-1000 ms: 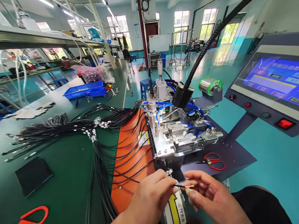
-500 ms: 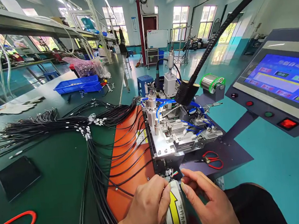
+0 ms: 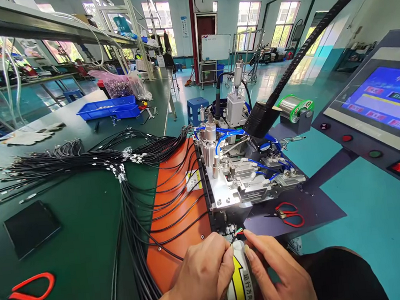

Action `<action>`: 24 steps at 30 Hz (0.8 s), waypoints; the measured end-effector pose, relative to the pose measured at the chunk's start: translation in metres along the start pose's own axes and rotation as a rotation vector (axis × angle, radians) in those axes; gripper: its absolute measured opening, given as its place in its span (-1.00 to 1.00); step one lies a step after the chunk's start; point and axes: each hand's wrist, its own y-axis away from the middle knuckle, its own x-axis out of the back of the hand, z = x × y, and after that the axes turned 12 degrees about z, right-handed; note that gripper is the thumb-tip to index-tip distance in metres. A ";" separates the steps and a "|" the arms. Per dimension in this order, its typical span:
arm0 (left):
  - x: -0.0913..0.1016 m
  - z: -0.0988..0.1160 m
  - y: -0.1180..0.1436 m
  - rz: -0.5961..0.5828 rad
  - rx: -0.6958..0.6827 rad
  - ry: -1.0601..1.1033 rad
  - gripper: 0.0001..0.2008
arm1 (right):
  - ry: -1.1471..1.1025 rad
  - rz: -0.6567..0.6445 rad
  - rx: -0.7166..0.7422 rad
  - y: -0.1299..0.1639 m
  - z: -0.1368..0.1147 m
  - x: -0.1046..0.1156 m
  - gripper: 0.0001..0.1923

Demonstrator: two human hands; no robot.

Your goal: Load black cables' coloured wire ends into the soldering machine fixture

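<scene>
- Red scissors [image 3: 19,299] lie at eight o'clock on the green bench [image 3: 79,256], well apart from both hands.
- Black cables [image 3: 128,213] fan across the bench and over the orange mat [image 3: 178,218].
- The left hand [image 3: 203,274] pinches one cable's end, its coloured wires [image 3: 236,232] poking out at the front of the metal machine [image 3: 238,179].
- The right hand [image 3: 275,270], at five o'clock, closes its fingertips on those wires.
- The step looks like seating the wire end in the machine; next would call for fine alignment.
- The slot itself is hidden; the yellow arrow label [image 3: 239,283] is partly covered.
</scene>
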 end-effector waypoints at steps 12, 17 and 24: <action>0.000 -0.003 0.001 0.009 -0.054 0.012 -0.85 | -0.327 -0.029 -0.540 -0.013 -0.003 -0.015 -0.70; 0.000 -0.002 0.001 0.017 -0.077 0.025 -0.86 | -0.572 -0.121 -0.764 -0.018 0.003 -0.010 -0.67; 0.004 0.001 -0.002 0.000 -0.083 0.047 -0.87 | -0.664 -0.227 -0.810 -0.028 0.007 -0.001 -0.70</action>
